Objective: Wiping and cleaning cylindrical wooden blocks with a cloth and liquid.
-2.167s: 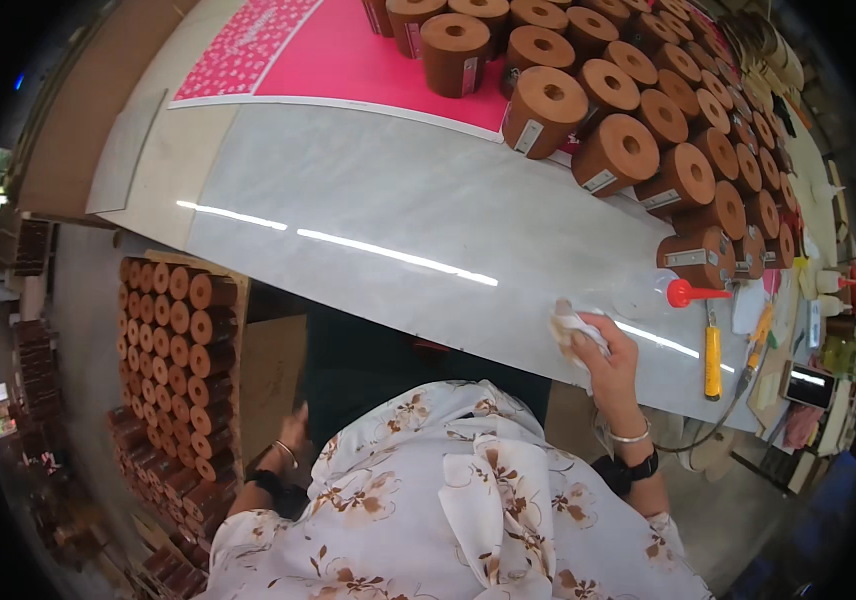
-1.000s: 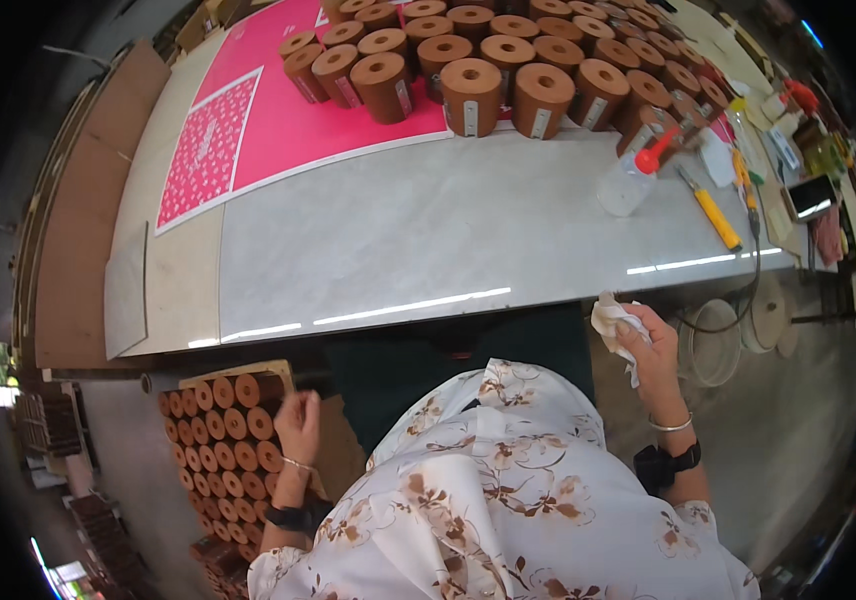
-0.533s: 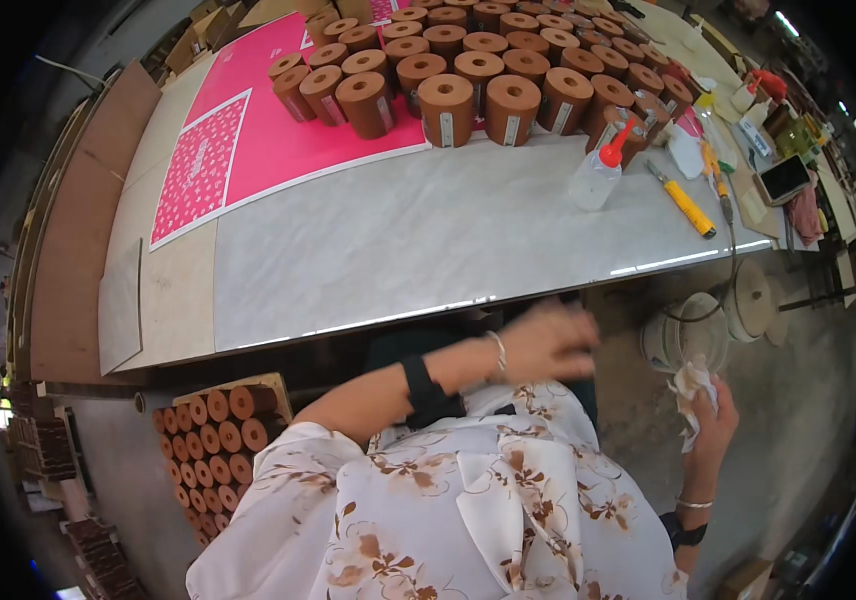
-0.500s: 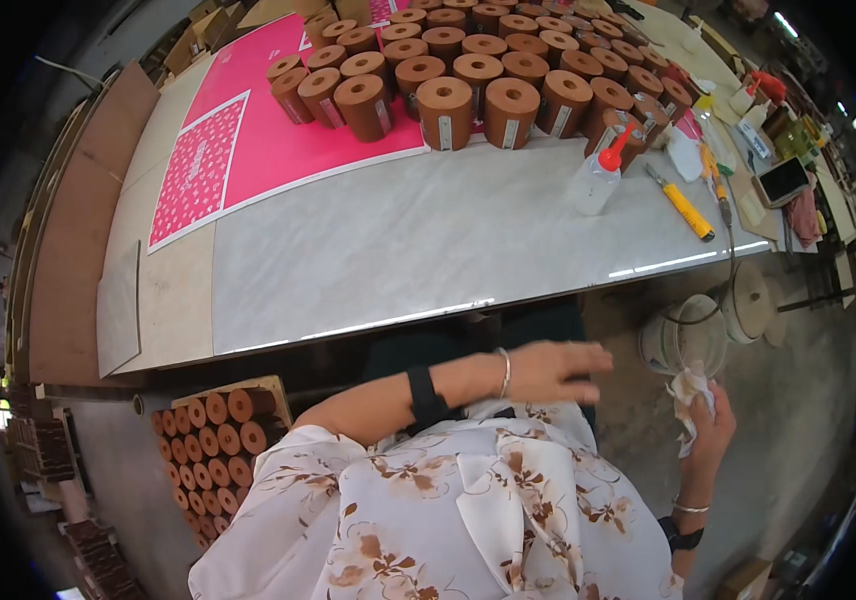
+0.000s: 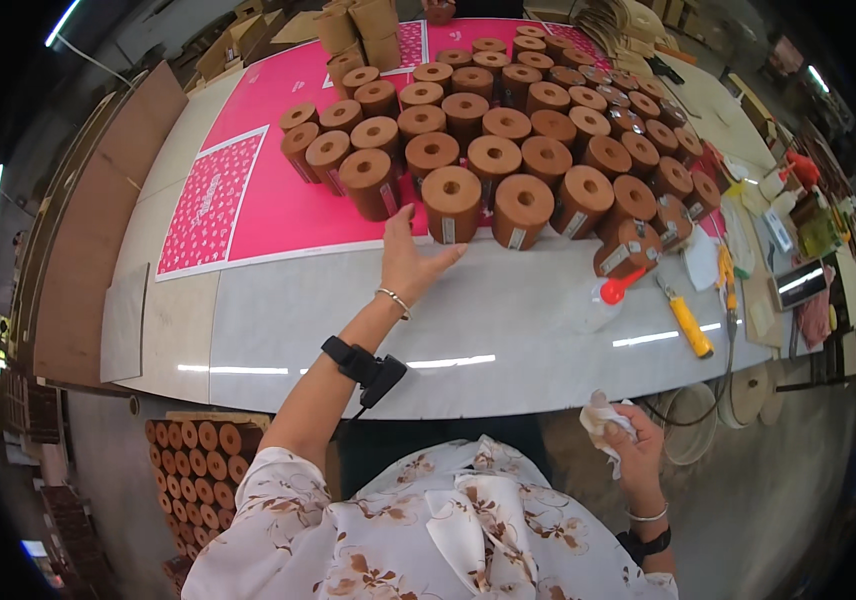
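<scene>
My left hand [image 5: 413, 262] reaches over the table, its thumb and fingers spread around the near base of a brown cylinder [image 5: 451, 200] with a hole in its top. Whether the fingers touch it, I cannot tell. Similar brown cylinders stand upright in rows behind and beside it, some with a pale label strip on the side. In front of the table edge, my right hand [image 5: 638, 450] is closed on a crumpled white cloth [image 5: 603, 422].
A squeeze bottle with a red cap [image 5: 620, 288] and a yellow-handled tool [image 5: 690, 325] lie at the table's right. Pink printed sheets [image 5: 248, 130] lie beneath the cylinders. More cylinders [image 5: 198, 470] are stacked at lower left. A clear bucket [image 5: 690, 440] stands below the table edge.
My left hand has moved from in front of my body forward to the nearest cylinders. My right hand has come left and up from the bucket, still with the cloth.
</scene>
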Demonstrator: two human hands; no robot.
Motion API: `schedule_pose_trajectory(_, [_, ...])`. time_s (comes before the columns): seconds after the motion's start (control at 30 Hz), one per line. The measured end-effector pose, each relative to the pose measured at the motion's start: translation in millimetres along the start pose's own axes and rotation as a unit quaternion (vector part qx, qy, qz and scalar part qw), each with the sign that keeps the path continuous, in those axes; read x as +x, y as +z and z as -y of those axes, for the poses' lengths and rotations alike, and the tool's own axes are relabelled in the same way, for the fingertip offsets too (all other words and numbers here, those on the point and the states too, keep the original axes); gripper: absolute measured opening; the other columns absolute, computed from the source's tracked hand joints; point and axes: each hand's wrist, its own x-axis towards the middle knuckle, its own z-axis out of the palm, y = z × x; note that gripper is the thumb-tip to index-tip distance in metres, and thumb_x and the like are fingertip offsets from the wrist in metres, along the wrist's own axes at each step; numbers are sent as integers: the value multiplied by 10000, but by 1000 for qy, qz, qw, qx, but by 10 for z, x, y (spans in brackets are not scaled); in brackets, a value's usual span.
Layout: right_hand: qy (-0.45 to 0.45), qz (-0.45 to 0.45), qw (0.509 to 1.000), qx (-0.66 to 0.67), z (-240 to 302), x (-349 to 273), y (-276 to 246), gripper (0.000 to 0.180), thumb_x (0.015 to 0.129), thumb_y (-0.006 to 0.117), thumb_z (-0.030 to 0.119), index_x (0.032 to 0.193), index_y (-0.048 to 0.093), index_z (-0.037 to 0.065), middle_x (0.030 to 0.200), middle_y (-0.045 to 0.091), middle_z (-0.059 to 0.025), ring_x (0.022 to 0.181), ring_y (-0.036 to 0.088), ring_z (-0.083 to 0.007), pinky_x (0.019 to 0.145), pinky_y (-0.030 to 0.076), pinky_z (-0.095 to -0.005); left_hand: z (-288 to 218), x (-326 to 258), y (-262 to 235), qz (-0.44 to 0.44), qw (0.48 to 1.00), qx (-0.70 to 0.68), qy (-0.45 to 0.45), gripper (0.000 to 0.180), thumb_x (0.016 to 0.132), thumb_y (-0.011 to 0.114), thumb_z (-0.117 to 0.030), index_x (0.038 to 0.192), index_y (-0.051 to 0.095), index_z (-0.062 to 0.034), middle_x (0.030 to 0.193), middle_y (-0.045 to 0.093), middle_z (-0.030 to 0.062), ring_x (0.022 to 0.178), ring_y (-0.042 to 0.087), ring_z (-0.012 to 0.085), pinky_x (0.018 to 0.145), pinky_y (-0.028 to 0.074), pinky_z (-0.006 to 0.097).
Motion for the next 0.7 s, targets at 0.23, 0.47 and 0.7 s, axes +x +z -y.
schedule_pose_trajectory(0.23, [24, 51, 998, -42, 171, 243, -13, 219, 895, 667, 107, 1063, 642, -29, 915, 620, -18, 815, 545, -65, 735, 446, -205, -15, 325, 253, -22, 998, -55, -24, 977, 646, 852, -415, 1344, 349, 46, 1315, 418, 201, 1231, 458, 288, 1005, 409, 380])
schedule_pose_trajectory(0.47, [28, 48, 996, -68, 157, 290, -18, 196, 886, 644, 68, 1060, 643, -21, 922, 621, -15, 826, 546, -70, 752, 448, -216, -111, -221, -122, 23, 992, -120, -13, 881, 626, 882, -323, 1292, 411, 8, 1221, 564, 167, 1159, 549, 266, 999, 423, 362])
schedule_pose_trajectory(0.7, [-210, 82, 946, -232, 301, 706, 681, 197, 847, 658, 61, 1037, 658, 11, 925, 659, -92, 773, 595, -158, 737, 474, -262, 88, -1152, -492, 104, 971, -211, -43, 903, 613, 876, -335, 1303, 393, -11, 1227, 564, 174, 1138, 572, 272, 962, 457, 363])
